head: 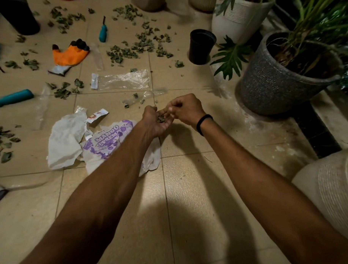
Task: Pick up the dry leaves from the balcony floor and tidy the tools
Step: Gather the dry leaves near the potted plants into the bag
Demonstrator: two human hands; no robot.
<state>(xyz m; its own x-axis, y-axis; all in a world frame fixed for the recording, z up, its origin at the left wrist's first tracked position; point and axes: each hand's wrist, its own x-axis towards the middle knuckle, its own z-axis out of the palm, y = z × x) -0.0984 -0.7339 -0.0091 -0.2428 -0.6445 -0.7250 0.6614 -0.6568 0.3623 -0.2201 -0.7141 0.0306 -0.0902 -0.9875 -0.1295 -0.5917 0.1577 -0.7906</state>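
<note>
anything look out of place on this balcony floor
Yes: dry leaves lie scattered across the tiles, with an orange glove, teal-handled tools and a clear plastic bag strewn loose among them rather than gathered.

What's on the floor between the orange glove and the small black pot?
Head view: a clear plastic strip beside the orange glove, then a heap of dry leaves toward the small black pot.

Dim, warm light comes from behind the person: a broad head shadow and arm shadows darken the floor tiles [181, 190] nearer than the grip. The right hand [185, 109] blurs at its fingertips [171, 110] over the dry leaves [161, 119] in the left hand [153, 125]. Far edges darken and bend.
</note>
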